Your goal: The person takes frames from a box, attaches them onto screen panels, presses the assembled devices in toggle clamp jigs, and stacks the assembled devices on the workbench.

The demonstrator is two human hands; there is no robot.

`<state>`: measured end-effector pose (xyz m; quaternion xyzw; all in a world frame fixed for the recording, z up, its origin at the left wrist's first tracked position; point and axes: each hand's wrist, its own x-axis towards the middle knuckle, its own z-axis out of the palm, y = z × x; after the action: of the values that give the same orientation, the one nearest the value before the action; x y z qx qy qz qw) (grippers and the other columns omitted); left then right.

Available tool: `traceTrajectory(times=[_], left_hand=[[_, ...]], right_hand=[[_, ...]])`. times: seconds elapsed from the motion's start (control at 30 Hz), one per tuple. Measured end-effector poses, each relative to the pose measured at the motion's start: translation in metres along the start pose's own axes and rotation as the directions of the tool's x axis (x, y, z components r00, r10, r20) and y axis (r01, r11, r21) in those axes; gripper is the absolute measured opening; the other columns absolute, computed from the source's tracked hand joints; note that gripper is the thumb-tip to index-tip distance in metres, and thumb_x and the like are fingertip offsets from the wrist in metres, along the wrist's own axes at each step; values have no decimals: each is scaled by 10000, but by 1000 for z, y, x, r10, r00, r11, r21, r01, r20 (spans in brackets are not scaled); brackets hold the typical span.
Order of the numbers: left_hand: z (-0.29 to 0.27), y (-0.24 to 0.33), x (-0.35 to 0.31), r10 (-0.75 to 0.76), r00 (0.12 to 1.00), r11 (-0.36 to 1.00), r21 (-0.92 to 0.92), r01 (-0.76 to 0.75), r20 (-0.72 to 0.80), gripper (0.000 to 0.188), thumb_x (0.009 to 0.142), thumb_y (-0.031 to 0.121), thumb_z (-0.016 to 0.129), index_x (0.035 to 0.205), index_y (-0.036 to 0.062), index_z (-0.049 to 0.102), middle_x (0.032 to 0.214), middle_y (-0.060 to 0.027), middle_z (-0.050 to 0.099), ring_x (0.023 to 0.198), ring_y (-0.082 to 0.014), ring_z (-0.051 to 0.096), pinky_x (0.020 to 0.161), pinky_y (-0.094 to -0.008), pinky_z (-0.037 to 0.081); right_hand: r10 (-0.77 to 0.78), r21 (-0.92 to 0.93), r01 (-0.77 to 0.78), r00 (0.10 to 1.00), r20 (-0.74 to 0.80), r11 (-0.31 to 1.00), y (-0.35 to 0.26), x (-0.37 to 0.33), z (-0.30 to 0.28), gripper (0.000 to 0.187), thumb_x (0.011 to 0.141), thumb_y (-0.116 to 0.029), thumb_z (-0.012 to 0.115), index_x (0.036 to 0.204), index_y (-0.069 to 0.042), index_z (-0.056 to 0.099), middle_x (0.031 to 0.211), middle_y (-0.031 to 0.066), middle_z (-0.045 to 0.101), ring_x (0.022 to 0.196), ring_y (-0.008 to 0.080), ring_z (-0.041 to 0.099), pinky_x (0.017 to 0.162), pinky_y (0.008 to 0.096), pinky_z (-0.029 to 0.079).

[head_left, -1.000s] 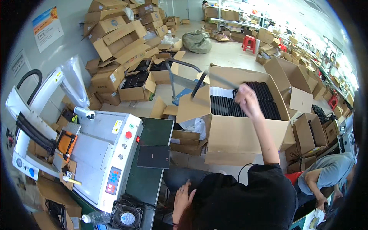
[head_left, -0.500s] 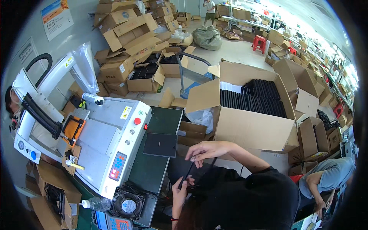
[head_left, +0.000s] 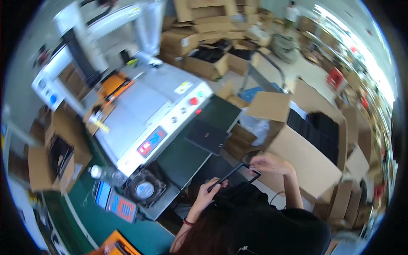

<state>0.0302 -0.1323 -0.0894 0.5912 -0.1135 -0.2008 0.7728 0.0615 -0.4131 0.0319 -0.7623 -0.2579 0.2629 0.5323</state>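
A thin black rectangular frame (head_left: 231, 173) is tilted in front of my body, its open middle showing. My left hand (head_left: 207, 193) is closed around its near left side. At the far corner, the fingers of my right hand (head_left: 272, 163) pinch the frame. Beyond the hands, a flat black panel (head_left: 207, 137) lies on the dark green tabletop (head_left: 180, 163). The frame's lower part blends into my black shirt and is hard to make out.
To the left stands a white benchtop machine (head_left: 140, 114) with an orange fixture (head_left: 114, 86). A fan (head_left: 145, 190), a handheld keypad unit (head_left: 117, 202) and a plastic bottle (head_left: 108, 174) sit nearby. An open carton (head_left: 304, 159) of black panels stands at the right.
The view has turned, so the scene sits shifted and tilted. My hands have moved farther apart on the frame, and its open rectangle now faces the view more.
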Motion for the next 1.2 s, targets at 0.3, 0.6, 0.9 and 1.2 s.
traceTrajectory(times=[0.3,0.6,0.9,1.2], left_hand=[[-20,10,0,208,977,973,90,-211,39,296,964,181,493,1127,-41,602,1078,-111,613,1024,-200,565,936,-306,411],[-9,75,-10,173,970,983,89,-159,-173,491,980,301,447,1367,5,385,1378,-153,422,1259,-247,431,1053,-371,336],[-85,193,1,558,766,342,929,140,-321,416,947,206,507,1287,-28,456,1238,-210,542,1195,-344,489,1012,-387,363],[-145,196,28,517,760,26,895,445,-393,428,913,251,553,1271,23,500,1089,-215,624,1006,-402,584,865,-442,465]], right_hand=[[147,201,-136,988,-41,970,23,23,-5,119,886,-82,634,933,22,598,874,23,546,785,72,550,671,221,454],[64,307,-24,991,-121,951,17,3,-30,96,868,-7,623,935,32,567,871,25,489,764,75,516,646,221,423],[-85,326,133,984,-158,936,32,5,-36,96,881,-39,608,917,16,537,852,28,459,746,82,487,640,225,403],[-74,251,116,983,-171,961,48,8,-37,120,875,-70,624,904,13,542,847,21,470,698,64,468,594,223,390]])
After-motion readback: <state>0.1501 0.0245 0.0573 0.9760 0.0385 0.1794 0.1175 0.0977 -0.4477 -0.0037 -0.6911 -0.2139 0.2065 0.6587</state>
